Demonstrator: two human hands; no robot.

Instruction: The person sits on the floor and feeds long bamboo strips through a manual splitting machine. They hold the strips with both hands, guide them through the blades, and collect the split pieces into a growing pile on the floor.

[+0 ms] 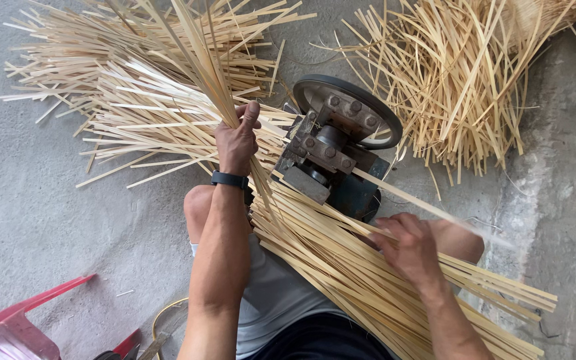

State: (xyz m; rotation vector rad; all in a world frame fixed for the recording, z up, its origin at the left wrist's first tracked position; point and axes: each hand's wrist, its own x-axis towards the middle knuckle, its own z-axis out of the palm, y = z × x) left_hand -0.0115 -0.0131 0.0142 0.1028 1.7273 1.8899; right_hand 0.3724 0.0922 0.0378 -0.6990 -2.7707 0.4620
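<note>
Bamboo strips everywhere: left hand (237,141) clamped tight round a thick bundle of bamboo strips (188,73) fanning up over the floor pile, right hand (409,245) closed on a single strip (408,198) running at the small splitting machine (331,157) between the knees. Best fed straight and flat into the rollers, fingers well back, bundle kept clear of the wheel.

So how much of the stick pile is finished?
Looks done: loose heaps of thin strips beyond the machine, and more to the left. In hand: the left hand grips a bunch; the right hand holds one strip at the machine. Left: a thick bundle across the lap.
</note>
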